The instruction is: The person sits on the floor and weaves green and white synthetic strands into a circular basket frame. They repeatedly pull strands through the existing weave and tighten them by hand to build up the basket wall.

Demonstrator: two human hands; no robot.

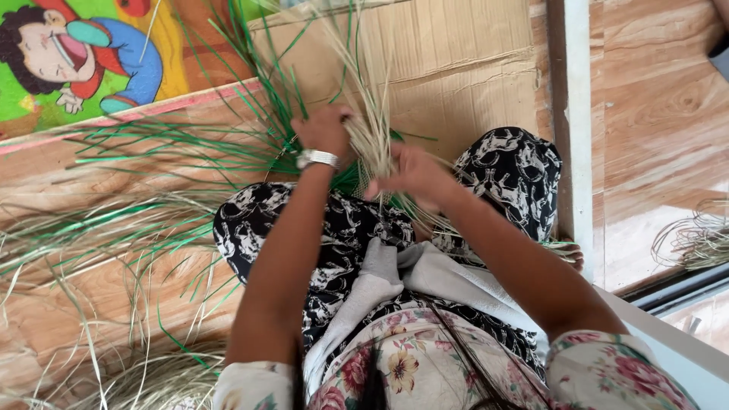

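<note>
Both hands work a weave of pale and green straw strands [372, 144] above the lap, left hand [325, 130] clenched around the bundle, right hand [410, 173] pinching loose strands, so I judge the next crossing needs steady tension

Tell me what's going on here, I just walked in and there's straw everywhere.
A person sits cross-legged on the wooden floor, working a bundle of pale straw strands with both hands. The left hand, with a wristwatch, grips the bundle; the right hand holds it from the other side. Green strands fan out left, a cardboard sheet lies beyond.
</note>
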